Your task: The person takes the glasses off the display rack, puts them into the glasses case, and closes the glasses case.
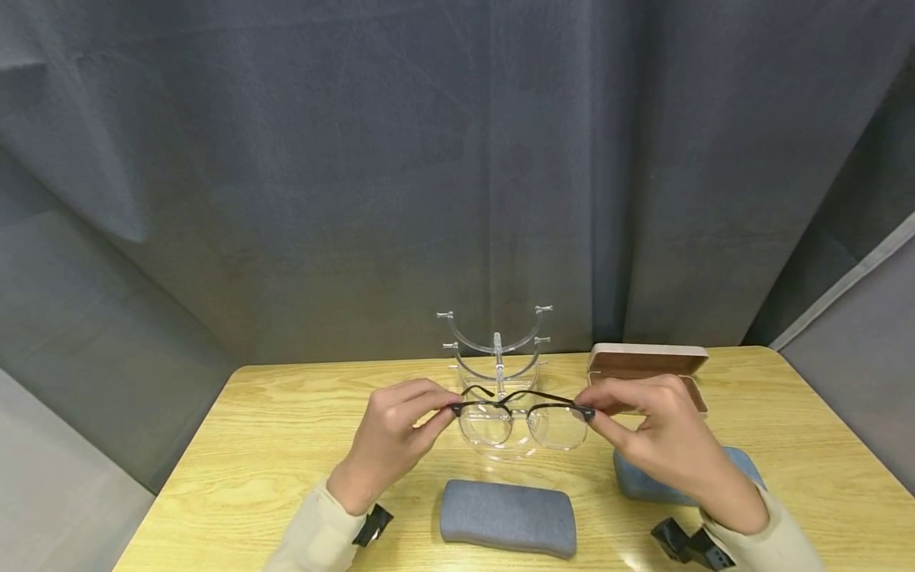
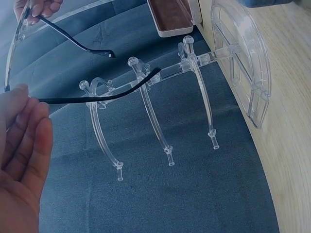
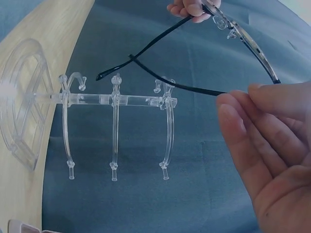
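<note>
My left hand [image 1: 400,421] and right hand [image 1: 661,429] pinch a pair of eyeglasses [image 1: 519,412] between thumb and fingers, one at each front corner. The eyeglasses have black upper rims and clear lenses, with both temples unfolded and pointing away from me. Just behind them is a clear display stand [image 1: 498,349] with three curved tiers; the eyeglasses overlap its lower part in the head view. From the left wrist view, one black temple [image 2: 97,100] crosses in front of the stand's tiers. The temples [image 3: 180,87] reach toward the stand's top in the right wrist view.
A grey glasses case [image 1: 507,518] lies closed at the front of the wooden table [image 1: 286,445]. Partly behind my right hand are a blue case [image 1: 639,481] and an open case [image 1: 646,359] with a brown lining. A grey curtain [image 1: 357,199] hangs behind the table.
</note>
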Demonstrator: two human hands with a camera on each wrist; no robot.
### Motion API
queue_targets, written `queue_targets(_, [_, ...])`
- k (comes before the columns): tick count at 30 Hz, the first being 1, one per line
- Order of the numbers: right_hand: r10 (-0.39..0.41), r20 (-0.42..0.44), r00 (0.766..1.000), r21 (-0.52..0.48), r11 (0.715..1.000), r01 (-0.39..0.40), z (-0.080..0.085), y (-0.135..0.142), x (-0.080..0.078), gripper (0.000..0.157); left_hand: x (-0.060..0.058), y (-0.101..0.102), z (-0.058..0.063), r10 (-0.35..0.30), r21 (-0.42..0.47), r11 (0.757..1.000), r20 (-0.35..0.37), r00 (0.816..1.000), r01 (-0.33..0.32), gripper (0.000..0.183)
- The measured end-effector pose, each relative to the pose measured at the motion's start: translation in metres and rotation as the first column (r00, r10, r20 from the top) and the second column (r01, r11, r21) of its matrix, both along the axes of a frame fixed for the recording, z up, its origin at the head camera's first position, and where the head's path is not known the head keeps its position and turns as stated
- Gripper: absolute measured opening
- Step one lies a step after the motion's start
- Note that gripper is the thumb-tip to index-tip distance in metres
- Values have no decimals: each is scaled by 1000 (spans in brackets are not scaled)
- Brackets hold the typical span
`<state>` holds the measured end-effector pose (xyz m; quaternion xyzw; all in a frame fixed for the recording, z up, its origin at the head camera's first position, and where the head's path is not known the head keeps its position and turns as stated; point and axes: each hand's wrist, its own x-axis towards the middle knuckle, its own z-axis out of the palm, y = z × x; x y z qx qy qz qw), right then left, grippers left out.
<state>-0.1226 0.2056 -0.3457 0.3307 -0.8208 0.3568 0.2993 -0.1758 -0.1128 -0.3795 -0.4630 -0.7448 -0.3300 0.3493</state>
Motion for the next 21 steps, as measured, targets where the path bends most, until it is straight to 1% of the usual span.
queue_targets(3, [10,37,999,-13,1000,-10,0,0,1,45,0,0,0,2,1,1000,2,1000,-2,20])
queue_targets(6, [41,65,997,-40,998,-38,-1,-1,1,43,0,0,0,0,-1,1000,3,1000,0,21])
queue_targets(10, [106,86,991,-87,991,-98,-2,-1,0,40,0,0,1,-6,-3,1000,3,1000,6,20])
queue_targets(14, [175,104,979,-134,978,-161,-3,-2,0,42,-1,0,0,-8,-6,1000,3,1000,8,20])
queue_targets(16, [210,131,969,-155,970,-190,-3,-3,0,44,-1,0,0,-13,-7,1000,6,1000,13,20])
queue_targets(21, [308,193,932,-220,939,-265,-3,-4,2,44,1,1,0,-29,-24,999,24,999,29,20])
